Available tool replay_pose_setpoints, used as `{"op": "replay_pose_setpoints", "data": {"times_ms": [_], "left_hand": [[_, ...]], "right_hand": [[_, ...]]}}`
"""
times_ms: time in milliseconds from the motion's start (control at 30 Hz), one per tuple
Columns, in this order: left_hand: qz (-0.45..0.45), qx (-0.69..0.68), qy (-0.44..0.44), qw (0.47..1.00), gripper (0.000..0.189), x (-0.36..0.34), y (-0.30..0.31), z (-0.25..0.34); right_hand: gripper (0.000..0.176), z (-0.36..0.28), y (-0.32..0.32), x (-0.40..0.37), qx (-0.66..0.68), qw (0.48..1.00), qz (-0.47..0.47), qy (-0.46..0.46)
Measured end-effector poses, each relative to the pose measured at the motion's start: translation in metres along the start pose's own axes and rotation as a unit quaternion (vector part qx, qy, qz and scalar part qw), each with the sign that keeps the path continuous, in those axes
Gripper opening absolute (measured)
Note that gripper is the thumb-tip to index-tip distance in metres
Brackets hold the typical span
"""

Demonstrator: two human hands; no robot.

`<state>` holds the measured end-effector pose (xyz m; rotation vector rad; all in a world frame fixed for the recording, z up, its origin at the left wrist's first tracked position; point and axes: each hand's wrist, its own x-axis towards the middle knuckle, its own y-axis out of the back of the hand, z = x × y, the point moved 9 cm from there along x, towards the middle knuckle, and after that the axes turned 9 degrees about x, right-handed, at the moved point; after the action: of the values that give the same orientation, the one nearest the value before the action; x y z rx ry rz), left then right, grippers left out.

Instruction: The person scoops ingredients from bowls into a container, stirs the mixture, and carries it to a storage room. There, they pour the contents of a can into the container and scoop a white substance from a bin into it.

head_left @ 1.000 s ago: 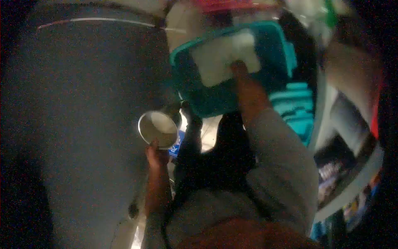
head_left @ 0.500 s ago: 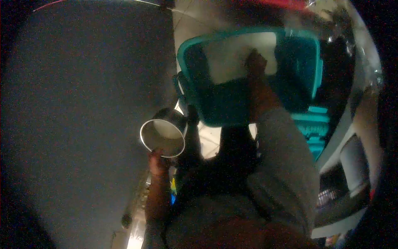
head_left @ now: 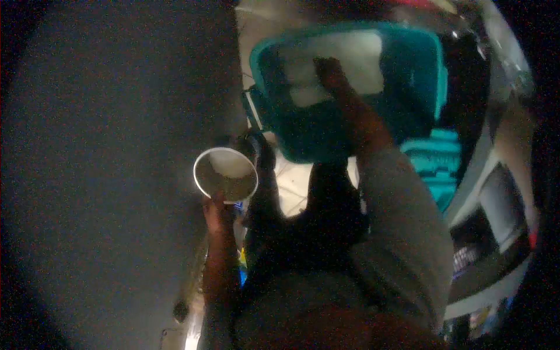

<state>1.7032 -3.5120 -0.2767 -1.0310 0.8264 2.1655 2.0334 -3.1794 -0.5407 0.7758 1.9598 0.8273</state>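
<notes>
My left hand (head_left: 217, 211) grips the near rim of a round metal container (head_left: 228, 175), its open mouth facing me and something pale inside. To the right is a large teal bin (head_left: 291, 140) with a whitish area (head_left: 361, 61) at its bottom, whose nature I cannot make out. My right hand (head_left: 332, 76) reaches down into the bin over this pale area. Its fingers look drawn together, dark and blurred; whatever they may hold is hidden.
A broad dark grey surface (head_left: 116, 163) fills the left side. A teal lid or second bin part (head_left: 434, 166) lies right of my right forearm. Pale floor tiles (head_left: 291, 186) show between my legs. Shiny plastic (head_left: 513, 70) is at the upper right.
My right hand has moved left inside the bin. The metal container in my left hand has shifted slightly up and tilted. The bin appears a little higher in view.
</notes>
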Motion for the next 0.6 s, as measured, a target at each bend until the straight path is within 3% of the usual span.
{"op": "replay_pose_setpoints", "data": {"times_ms": [33,67,100,133,167,233,300,367,400,467,500,567,600], "left_hand": [[-0.013,0.000,0.003,1.000,0.053,0.032,0.019,-0.016],[-0.063,0.277,-0.172,0.943,0.054,0.073,0.029,-0.014],[-0.102,0.519,-0.334,0.780,0.055,0.060,-0.018,0.020],[-0.133,0.351,-0.280,0.884,0.056,0.061,-0.035,0.031],[-0.147,0.159,-0.227,0.949,0.057,0.029,-0.087,0.080],[-0.151,0.085,-0.204,0.963,0.061,0.029,-0.120,0.099],[-0.196,0.040,-0.227,0.953,0.062,0.072,-0.152,0.088],[-0.187,0.223,-0.281,0.914,0.066,0.066,-0.185,0.111],[-0.206,0.219,-0.284,0.910,0.066,0.063,-0.202,0.115],[-0.290,0.077,-0.264,0.917,0.070,0.052,-0.233,0.116],[-0.299,0.070,-0.264,0.914,0.070,0.058,-0.243,0.113],[-0.358,0.040,-0.244,0.900,0.074,0.068,-0.250,0.101],[-0.358,0.040,-0.245,0.900,0.074,0.068,-0.253,0.103]], "right_hand": [[0.029,-0.008,0.016,-0.014,-0.014,1.000,0.009,0.023],[0.029,-0.008,0.024,-0.025,-0.024,1.000,0.013,0.012],[0.029,-0.022,0.047,-0.040,-0.017,0.989,0.131,0.072],[0.029,-0.035,0.067,-0.062,-0.011,0.961,0.245,0.131],[0.029,-0.042,0.072,-0.055,-0.008,0.960,0.245,0.135],[0.025,-0.041,0.098,-0.048,0.051,0.994,0.095,0.018],[0.021,-0.045,0.139,-0.067,0.074,0.989,0.127,0.032],[0.017,-0.059,0.190,-0.086,0.094,0.982,0.157,0.046],[0.015,-0.069,0.224,-0.105,0.066,0.985,0.153,0.030],[0.013,-0.092,0.263,-0.128,0.028,0.988,0.151,0.012],[0.014,-0.112,0.276,-0.133,-0.002,0.985,0.165,0.046],[0.015,-0.164,0.285,-0.135,-0.032,0.980,0.179,0.081],[0.017,-0.189,0.275,-0.126,-0.090,0.984,0.133,0.082]]}}
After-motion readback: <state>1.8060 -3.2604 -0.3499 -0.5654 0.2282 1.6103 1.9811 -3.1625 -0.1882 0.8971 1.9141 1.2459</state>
